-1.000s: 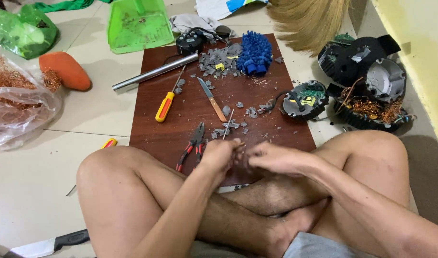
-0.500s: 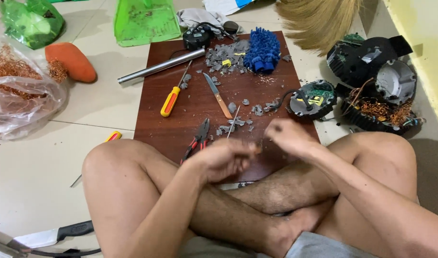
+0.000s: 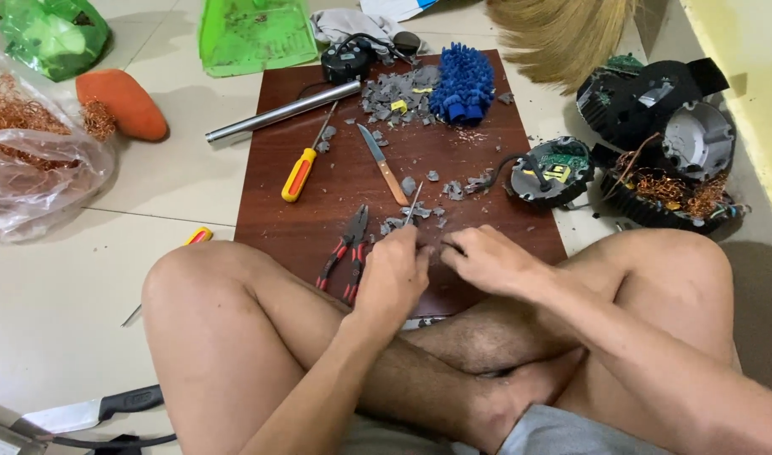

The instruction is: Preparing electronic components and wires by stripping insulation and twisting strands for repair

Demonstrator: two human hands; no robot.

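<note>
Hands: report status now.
Left hand grips thin metal tool. Right hand pinches something small, hidden. Red pliers beside left hand; grey fragments ahead.

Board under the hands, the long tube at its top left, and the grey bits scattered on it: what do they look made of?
Board: looks like laminated wood, with a dark reddish grain pattern and a smooth, slightly glossy face.
Tube: metal, likely steel; silvery with a bright highlight along its length.
Grey bits: probably brittle plastic, matte with jagged broken edges; could be cast filler.
Both the left hand and right hand work among the fragments.
</note>
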